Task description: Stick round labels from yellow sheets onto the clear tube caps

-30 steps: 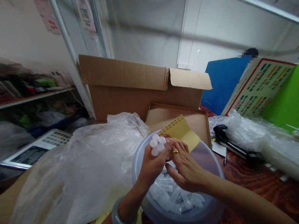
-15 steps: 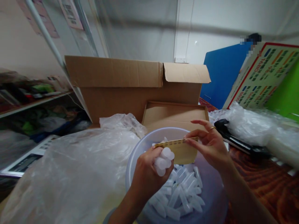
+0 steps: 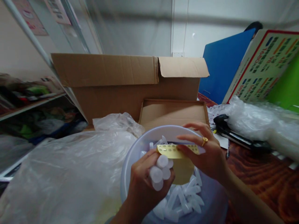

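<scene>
Yellow sheet [image 3: 183, 171] now bent, dotted strip [image 3: 170, 150] exposed, pinched in my right hand [image 3: 208, 155] beside my left hand [image 3: 140, 178] clasping white tubes [image 3: 156, 174].

Tubes [image 3: 156, 175]: frosted plastic (matt, looks smooth, approx.).

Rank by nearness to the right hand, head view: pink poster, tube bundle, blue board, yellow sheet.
1. Yellow sheet, in the right hand
2. Tube bundle, in the left hand
3. Blue board, back right
4. Pink poster, back left
</scene>
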{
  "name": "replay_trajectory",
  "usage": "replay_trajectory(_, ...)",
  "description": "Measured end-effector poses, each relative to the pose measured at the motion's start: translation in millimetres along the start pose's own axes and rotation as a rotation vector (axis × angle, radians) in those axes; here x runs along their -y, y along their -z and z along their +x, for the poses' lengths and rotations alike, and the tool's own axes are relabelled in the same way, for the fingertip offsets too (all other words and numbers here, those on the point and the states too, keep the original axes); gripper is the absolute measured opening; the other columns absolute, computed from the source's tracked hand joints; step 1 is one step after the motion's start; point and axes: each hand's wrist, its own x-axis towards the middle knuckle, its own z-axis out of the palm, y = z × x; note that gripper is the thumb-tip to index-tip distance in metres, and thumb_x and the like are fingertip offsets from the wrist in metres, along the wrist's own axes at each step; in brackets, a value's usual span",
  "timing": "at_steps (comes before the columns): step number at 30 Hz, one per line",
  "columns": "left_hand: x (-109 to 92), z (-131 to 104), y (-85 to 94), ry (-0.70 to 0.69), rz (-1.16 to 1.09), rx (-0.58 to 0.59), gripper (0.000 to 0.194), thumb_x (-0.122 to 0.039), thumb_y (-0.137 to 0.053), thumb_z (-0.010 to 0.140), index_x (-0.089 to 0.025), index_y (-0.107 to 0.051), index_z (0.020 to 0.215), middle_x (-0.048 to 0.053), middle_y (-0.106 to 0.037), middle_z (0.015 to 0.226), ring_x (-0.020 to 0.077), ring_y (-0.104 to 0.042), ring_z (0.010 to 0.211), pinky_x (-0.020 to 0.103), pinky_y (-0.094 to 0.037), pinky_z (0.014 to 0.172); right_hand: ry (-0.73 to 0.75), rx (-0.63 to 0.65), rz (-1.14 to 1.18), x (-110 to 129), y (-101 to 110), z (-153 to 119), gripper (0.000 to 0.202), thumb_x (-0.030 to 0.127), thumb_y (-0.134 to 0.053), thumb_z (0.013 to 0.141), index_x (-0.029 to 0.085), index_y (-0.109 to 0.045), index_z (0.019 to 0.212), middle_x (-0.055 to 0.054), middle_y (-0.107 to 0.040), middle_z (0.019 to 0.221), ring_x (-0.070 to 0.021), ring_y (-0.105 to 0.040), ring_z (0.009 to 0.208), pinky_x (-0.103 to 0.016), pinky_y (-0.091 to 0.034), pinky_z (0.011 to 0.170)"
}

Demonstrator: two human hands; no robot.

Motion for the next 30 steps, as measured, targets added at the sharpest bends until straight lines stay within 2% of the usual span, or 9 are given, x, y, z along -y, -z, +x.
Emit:
replay_trajectory(3,-1.7,-6.2,-3.4,-0.062,-0.007,0.071,0.020,-0.005,-0.061,0.072,-0.019,-0.060,0.086,0.004,-0.068,0.086,0.0163,-0.066,0.082,0.023,-0.056,0.072,0.202,0.048,-0.081,16.7,0.1,-3.5,0.022,0.018,-0.065,0.090,0.028,-0.066,0.109,-0.002,-0.067,0.115,-0.0182,-0.058,0.114,-0.039,-0.039,0.099)
replay_trajectory(7,-7.4,-6.4,-6.0,-0.072,-0.056,0.129,0.025,-0.005,-0.061,0.069,-0.022,-0.061,0.087,0.005,-0.070,0.094,0.0176,-0.068,0.086,0.023,-0.058,0.074,0.061,0.091,0.133,25.5,-4.5,-5.0,0.019,0.024,-0.065,0.091,0.023,-0.064,0.109,0.000,-0.073,0.100,-0.0145,-0.067,0.095,-0.031,-0.045,0.089)
replay_trajectory(10,-9.8,-0.7,-1.8,-0.003,-0.116,0.132,0.017,-0.007,-0.062,0.069,-0.023,-0.060,0.072,-0.001,-0.069,0.076,0.0153,-0.069,0.074,0.020,-0.057,0.066,-0.070,0.011,0.184,24.8,-5.2,-4.9,0.018,0.020,-0.071,0.085,0.024,-0.065,0.102,0.005,-0.073,0.084,-0.0109,-0.069,0.075,-0.025,-0.048,0.077)
replay_trajectory(12,-8.0,2.6,3.5,0.071,-0.128,0.088,0.011,-0.013,-0.066,0.071,-0.023,-0.060,0.068,-0.002,-0.070,0.071,0.0151,-0.070,0.070,0.019,-0.057,0.065,-0.140,-0.066,0.166,23.8,-3.8,-4.8,0.024,0.014,-0.073,0.081,0.024,-0.065,0.101,0.006,-0.073,0.081,-0.0096,-0.069,0.074,-0.022,-0.049,0.075)
replay_trajectory(15,-3.2,3.5,10.2,0.303,-0.212,0.006,0.003,-0.027,-0.068,0.077,-0.024,-0.067,0.077,-0.002,-0.076,0.085,0.0153,-0.072,0.073,0.018,-0.059,0.066,-0.206,-0.088,0.197,23.0,-2.9,-5.4,0.030,0.012,-0.075,0.078,0.024,-0.064,0.103,0.007,-0.073,0.080,-0.0089,-0.069,0.075,-0.020,-0.050,0.075)
replay_trajectory(18,-4.2,1.9,11.2,0.532,-0.312,-0.012,0.013,-0.036,-0.070,0.077,-0.022,-0.071,0.079,-0.002,-0.074,0.076,0.0136,-0.070,0.067,0.016,-0.056,0.060,-0.229,-0.029,0.305,23.9,-6.6,-7.2,0.022,0.014,-0.075,0.079,0.021,-0.064,0.096,0.005,-0.072,0.080,-0.0090,-0.069,0.073,-0.018,-0.052,0.070)
replay_trajectory(21,-11.8,1.8,7.6,0.642,-0.360,-0.092,0.016,-0.033,-0.075,0.069,-0.019,-0.070,0.074,-0.002,-0.072,0.069,0.0129,-0.068,0.064,0.016,-0.055,0.061,-0.206,-0.043,0.284,26.6,-10.3,-8.6,0.012,0.014,-0.075,0.079,0.019,-0.065,0.086,0.004,-0.071,0.078,-0.0092,-0.069,0.071,-0.017,-0.052,0.067)
replay_trajectory(26,-18.3,3.3,2.9,0.632,-0.380,-0.172,0.011,-0.023,-0.074,0.067,-0.016,-0.067,0.071,-0.002,-0.069,0.064,0.0113,-0.064,0.057,0.015,-0.052,0.055,-0.096,-0.037,0.199,28.9,-8.8,-6.4,0.013,0.010,-0.075,0.078,0.020,-0.068,0.084,0.006,-0.069,0.072,-0.0069,-0.064,0.063,-0.017,-0.046,0.058)
replay_trajectory(30,-15.3,-0.2,-0.5,0.531,-0.338,-0.197,0.007,-0.020,-0.071,0.071,-0.016,-0.066,0.071,-0.003,-0.069,0.064,0.0109,-0.065,0.056,0.015,-0.052,0.055,0.053,-0.025,0.154,27.2,-8.2,-6.7,0.013,0.008,-0.067,0.085,0.019,-0.069,0.091,0.003,-0.072,0.083,-0.0089,-0.066,0.072,-0.025,-0.047,0.074)
